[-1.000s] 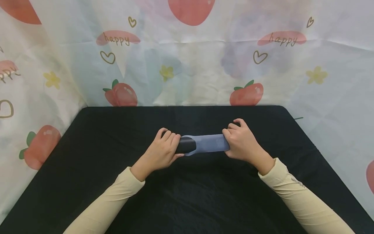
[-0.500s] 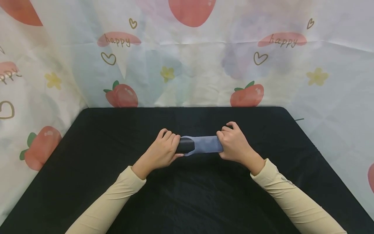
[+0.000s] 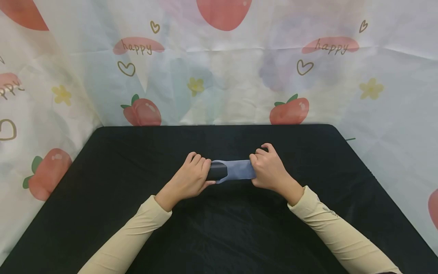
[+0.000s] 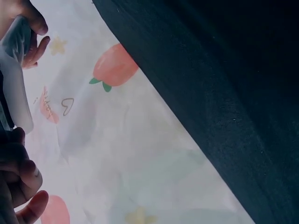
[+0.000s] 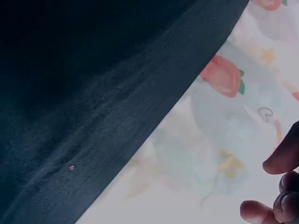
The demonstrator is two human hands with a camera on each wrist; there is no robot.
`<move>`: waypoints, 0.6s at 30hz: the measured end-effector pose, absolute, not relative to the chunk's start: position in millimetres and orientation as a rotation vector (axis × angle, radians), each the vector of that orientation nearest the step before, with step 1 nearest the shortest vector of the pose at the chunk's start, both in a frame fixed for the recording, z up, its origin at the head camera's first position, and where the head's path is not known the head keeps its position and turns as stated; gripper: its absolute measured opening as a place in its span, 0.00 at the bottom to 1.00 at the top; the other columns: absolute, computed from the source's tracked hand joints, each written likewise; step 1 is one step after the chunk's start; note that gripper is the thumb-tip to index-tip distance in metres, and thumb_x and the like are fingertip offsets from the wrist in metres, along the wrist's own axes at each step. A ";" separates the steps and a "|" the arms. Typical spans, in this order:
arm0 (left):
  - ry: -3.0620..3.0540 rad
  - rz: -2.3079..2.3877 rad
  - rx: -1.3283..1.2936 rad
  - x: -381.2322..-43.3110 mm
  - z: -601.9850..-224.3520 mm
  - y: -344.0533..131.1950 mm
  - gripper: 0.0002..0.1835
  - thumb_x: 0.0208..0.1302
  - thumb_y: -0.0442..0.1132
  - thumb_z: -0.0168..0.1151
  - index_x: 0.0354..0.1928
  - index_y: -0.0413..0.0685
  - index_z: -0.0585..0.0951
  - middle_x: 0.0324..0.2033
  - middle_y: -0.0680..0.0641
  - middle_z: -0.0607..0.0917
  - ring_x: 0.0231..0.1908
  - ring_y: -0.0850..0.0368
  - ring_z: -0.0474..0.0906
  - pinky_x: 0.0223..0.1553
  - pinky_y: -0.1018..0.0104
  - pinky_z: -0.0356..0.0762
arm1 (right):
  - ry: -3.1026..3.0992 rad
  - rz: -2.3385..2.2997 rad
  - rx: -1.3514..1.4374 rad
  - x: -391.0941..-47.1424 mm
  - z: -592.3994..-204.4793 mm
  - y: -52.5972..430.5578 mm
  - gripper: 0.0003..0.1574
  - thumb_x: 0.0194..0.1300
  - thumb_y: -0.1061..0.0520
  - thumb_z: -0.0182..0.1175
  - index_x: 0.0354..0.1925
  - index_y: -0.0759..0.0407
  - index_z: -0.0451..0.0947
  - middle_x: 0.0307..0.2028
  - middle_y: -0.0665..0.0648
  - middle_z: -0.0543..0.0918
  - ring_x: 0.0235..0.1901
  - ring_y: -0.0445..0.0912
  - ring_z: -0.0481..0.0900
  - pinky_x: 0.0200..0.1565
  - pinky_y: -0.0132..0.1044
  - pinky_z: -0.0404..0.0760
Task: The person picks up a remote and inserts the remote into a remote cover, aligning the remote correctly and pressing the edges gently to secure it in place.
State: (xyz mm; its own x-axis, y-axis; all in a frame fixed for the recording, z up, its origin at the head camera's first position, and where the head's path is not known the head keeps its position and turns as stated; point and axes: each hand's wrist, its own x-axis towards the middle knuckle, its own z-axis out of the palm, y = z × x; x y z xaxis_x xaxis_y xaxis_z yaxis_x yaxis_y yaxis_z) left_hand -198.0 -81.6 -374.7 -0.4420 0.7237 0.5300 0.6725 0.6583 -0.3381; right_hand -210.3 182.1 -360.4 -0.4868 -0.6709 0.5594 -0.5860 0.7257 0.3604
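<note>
Over the black table (image 3: 219, 236), near the middle of the head view, a grey-blue strip (image 3: 239, 169) is held crosswise between two hands. At one end, a black piece (image 3: 218, 171) bordered by the strip is clamped in the left hand (image 3: 191, 177); the strip's other end is gripped in the right hand (image 3: 269, 169). How the two parts are joined is hidden by the fingers, and whether the strip is stretched cannot be told. For a clean handling, tension is probably best shared evenly along one straight line, both wrists held level, so that no twist is put in and neither end is snatched loose. Faint creases are shown on the tabletop. Behind and at both sides, the table is enclosed by a pale curtain (image 3: 232, 91) printed with red fruit (image 3: 289, 111) and yellow flowers (image 3: 195, 86).
</note>
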 end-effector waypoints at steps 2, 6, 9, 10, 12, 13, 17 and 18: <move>-2.229 0.092 -1.072 -197.8 -375.6 -81.7 0.27 0.57 0.58 0.61 0.41 0.38 0.72 0.29 0.45 0.78 0.32 0.50 0.71 0.49 0.55 0.68 | -2.237 -0.159 0.939 -209.6 -360.9 181.5 0.19 0.22 0.55 0.65 0.15 0.59 0.67 0.12 0.55 0.73 0.21 0.48 0.73 0.45 0.51 0.72; -2.236 0.075 -1.071 -197.6 -377.6 -83.2 0.27 0.57 0.58 0.61 0.41 0.39 0.73 0.29 0.45 0.78 0.33 0.51 0.71 0.49 0.55 0.68 | -2.266 -0.152 0.928 -206.5 -360.9 181.3 0.19 0.23 0.54 0.67 0.17 0.60 0.69 0.14 0.55 0.76 0.22 0.48 0.74 0.46 0.51 0.72; -2.217 0.061 -1.072 -197.2 -376.9 -85.8 0.27 0.57 0.59 0.60 0.42 0.39 0.73 0.29 0.45 0.78 0.33 0.51 0.72 0.49 0.54 0.67 | -2.309 -0.130 0.924 -203.2 -358.6 181.7 0.21 0.26 0.53 0.69 0.22 0.61 0.72 0.18 0.55 0.80 0.25 0.49 0.76 0.47 0.52 0.72; -2.210 0.051 -1.072 -197.0 -376.1 -86.8 0.27 0.58 0.59 0.59 0.42 0.39 0.73 0.29 0.45 0.78 0.33 0.51 0.72 0.49 0.54 0.67 | -2.325 -0.113 0.927 -201.9 -357.0 181.8 0.23 0.28 0.52 0.71 0.24 0.61 0.74 0.20 0.56 0.81 0.27 0.49 0.77 0.48 0.53 0.72; -2.198 0.038 -1.072 -196.6 -374.2 -88.6 0.27 0.62 0.59 0.54 0.42 0.39 0.73 0.30 0.45 0.78 0.33 0.51 0.72 0.48 0.53 0.67 | -2.357 -0.056 0.954 -199.3 -352.7 181.3 0.27 0.32 0.50 0.73 0.31 0.61 0.76 0.26 0.56 0.84 0.32 0.50 0.78 0.50 0.53 0.71; -2.191 0.034 -1.071 -196.3 -373.3 -89.3 0.27 0.64 0.60 0.50 0.42 0.39 0.73 0.30 0.45 0.78 0.34 0.51 0.72 0.49 0.53 0.67 | -2.369 -0.026 0.976 -198.2 -350.4 181.1 0.30 0.33 0.48 0.74 0.35 0.61 0.76 0.28 0.55 0.84 0.34 0.50 0.78 0.51 0.54 0.70; -2.172 0.019 -1.072 -194.1 -369.8 -90.0 0.30 0.70 0.60 0.34 0.43 0.39 0.73 0.30 0.45 0.78 0.34 0.50 0.73 0.48 0.52 0.67 | -2.358 0.063 1.098 -195.0 -341.8 180.6 0.37 0.38 0.41 0.75 0.44 0.59 0.77 0.33 0.54 0.84 0.38 0.49 0.78 0.52 0.54 0.70; -2.166 0.019 -1.075 -193.6 -369.4 -89.8 0.31 0.71 0.61 0.31 0.43 0.39 0.73 0.30 0.45 0.78 0.34 0.50 0.73 0.48 0.52 0.67 | -2.339 0.073 1.130 -194.8 -340.3 180.7 0.37 0.38 0.40 0.75 0.44 0.59 0.78 0.33 0.55 0.84 0.38 0.49 0.78 0.52 0.54 0.70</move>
